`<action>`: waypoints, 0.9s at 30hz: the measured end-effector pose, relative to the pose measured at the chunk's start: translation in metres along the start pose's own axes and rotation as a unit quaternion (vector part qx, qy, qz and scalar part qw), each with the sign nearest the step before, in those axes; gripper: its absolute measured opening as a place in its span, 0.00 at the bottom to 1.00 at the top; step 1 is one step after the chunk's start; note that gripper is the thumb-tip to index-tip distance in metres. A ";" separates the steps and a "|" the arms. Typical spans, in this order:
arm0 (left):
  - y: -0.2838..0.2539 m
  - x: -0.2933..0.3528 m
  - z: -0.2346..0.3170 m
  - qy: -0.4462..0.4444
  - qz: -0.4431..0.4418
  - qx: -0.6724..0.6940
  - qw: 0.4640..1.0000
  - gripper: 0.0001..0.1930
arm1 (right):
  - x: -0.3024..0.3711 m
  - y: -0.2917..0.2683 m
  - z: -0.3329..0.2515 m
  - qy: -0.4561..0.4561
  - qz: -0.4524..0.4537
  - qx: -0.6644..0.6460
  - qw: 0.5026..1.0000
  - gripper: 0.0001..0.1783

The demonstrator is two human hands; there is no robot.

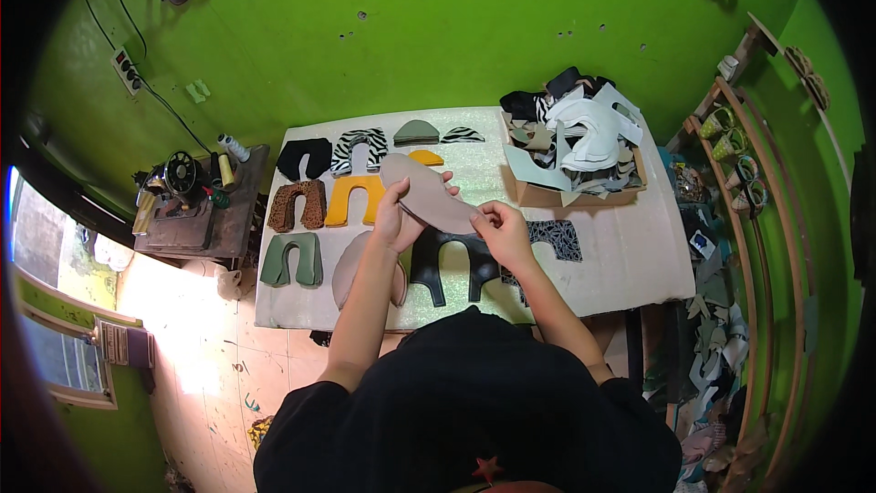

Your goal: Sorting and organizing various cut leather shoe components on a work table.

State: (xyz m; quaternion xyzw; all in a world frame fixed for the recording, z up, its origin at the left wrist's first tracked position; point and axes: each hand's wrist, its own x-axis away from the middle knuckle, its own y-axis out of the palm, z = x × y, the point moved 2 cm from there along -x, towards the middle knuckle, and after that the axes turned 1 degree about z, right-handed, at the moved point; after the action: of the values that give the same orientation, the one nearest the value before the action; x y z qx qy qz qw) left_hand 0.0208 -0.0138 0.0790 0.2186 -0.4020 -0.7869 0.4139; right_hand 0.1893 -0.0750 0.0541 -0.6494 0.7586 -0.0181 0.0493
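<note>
My left hand [392, 222] is closed round the left edge of a beige insole-shaped piece [431, 196], fingertips showing past its far side. The fingers of my right hand [504, 233] pinch its narrower lower right end. Both hands hold it tilted above a pale table [620, 260]. Below it lie a black U-shaped piece [425, 276] and a beige stack [349, 276], partly hidden by my left forearm. Green [277, 263], brown spotted [284, 207] and yellow [338, 204] U-shaped stacks lie to the left. A dark patterned piece [564, 239] sits right of my right hand.
A cardboard box [584, 194] heaped with scraps stands at the table's back right. Black [301, 157] and zebra-striped [360, 141] pieces and a green half-moon stack [417, 132] lie along the back. A sewing machine [182, 205] stands left; a wooden rack [750, 256] with footwear leans right.
</note>
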 end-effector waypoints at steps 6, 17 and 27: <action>0.000 0.003 0.001 -0.015 -0.012 0.018 1.000 0.28 | -0.004 -0.009 -0.002 -0.006 0.001 0.028 1.000 0.08; -0.007 0.009 0.004 -0.056 -0.068 0.081 0.993 0.29 | -0.007 -0.012 -0.004 -0.056 0.052 0.121 0.990 0.18; -0.005 0.013 -0.007 -0.097 -0.109 0.103 0.984 0.31 | -0.020 0.004 0.006 0.015 -0.209 -0.075 0.975 0.43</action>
State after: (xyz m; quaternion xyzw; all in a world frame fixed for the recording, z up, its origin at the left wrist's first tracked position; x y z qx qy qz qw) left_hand 0.0156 -0.0261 0.0705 0.2245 -0.4928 -0.7994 0.2601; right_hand 0.1892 -0.0548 0.0487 -0.7954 0.6055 0.0193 -0.0160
